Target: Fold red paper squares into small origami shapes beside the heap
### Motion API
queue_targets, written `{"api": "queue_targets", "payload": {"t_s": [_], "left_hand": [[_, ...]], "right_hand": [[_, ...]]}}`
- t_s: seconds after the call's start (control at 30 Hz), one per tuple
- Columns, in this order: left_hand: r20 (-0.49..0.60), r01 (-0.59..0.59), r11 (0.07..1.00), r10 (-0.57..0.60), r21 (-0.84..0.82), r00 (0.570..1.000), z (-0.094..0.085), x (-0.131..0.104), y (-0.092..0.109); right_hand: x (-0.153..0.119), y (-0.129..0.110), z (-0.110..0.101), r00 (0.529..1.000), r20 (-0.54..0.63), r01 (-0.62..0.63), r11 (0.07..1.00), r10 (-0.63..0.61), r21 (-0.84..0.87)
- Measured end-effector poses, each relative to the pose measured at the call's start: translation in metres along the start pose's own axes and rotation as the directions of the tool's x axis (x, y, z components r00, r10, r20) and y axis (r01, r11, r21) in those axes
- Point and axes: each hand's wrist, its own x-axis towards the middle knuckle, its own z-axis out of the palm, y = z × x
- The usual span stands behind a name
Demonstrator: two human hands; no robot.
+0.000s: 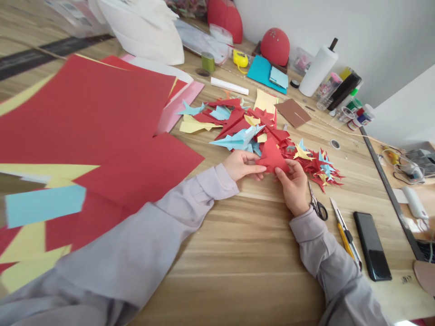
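Observation:
A small folded piece of red paper point(272, 156) is held up between both hands over the wooden table. My left hand point(243, 165) pinches its left corner with thumb and fingers. On the opposite side my right hand point(292, 183) grips the lower right edge, thumb in front. Just beyond the hands lies a pile of folded paper pieces in red, yellow and light blue, among them a blue paper plane point(238, 139). To the right a heap of small pointed folded shapes point(326, 167) spreads out. Scissors point(318, 207) rest near my right wrist.
Large red paper sheets point(84, 113) cover the left side, with a light blue strip point(45, 206) on them. A box cutter point(346, 235) and a black phone point(373, 246) lie at right. Behind stand a yellow tape measure point(240, 59), a red dome point(275, 46) and a white bottle point(318, 68).

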Motion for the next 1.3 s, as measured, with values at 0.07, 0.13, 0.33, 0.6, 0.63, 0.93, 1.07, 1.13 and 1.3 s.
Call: {"api": "queue_targets", "payload": {"t_s": [0.07, 0.13, 0.33, 0.6, 0.63, 0.93, 1.07, 1.13, 1.3], "left_hand": [[0.021, -0.005, 0.999, 0.004, 0.033, 1.000, 0.001, -0.002, 0.002], [0.049, -0.014, 0.998, 0.011, 0.059, 0.999, 0.001, -0.002, 0.003], [0.066, -0.083, 0.989, 0.075, 0.124, 0.995, 0.003, -0.001, -0.002], [-0.037, -0.138, 0.981, 0.144, 0.136, 0.989, 0.004, 0.000, -0.010], [-0.055, -0.151, 0.977, 0.161, 0.147, 0.985, 0.004, 0.000, -0.010], [-0.096, -0.233, 0.887, 0.293, 0.399, 0.951, 0.000, 0.002, -0.008], [-0.093, -0.267, 0.884, 0.325, 0.385, 0.941, 0.001, 0.002, -0.008], [-0.087, -0.287, 0.870, 0.348, 0.401, 0.933, 0.002, 0.002, -0.008], [-0.077, -0.309, 0.848, 0.376, 0.431, 0.924, 0.005, 0.000, -0.007]], "right_hand": [[0.000, 0.001, -0.001, 1.000, -0.007, 0.018, 0.999, -0.018, -0.029], [0.000, 0.001, -0.002, 0.999, 0.003, 0.047, 0.997, -0.046, -0.058], [-0.001, 0.001, -0.004, 0.996, 0.016, 0.085, 0.991, -0.084, -0.108], [0.000, -0.003, 0.000, 0.999, 0.031, 0.027, 0.999, -0.028, 0.018], [0.000, -0.003, 0.001, 0.999, 0.031, 0.008, 0.999, -0.010, 0.053], [-0.002, -0.010, 0.000, 0.987, 0.154, -0.036, 0.995, 0.050, -0.096], [-0.002, -0.010, 0.000, 0.984, 0.169, -0.045, 0.994, 0.061, -0.097], [-0.002, -0.009, 0.000, 0.983, 0.178, -0.038, 0.996, 0.053, -0.087], [-0.002, -0.006, 0.000, 0.983, 0.183, 0.009, 0.992, 0.015, -0.126]]}}
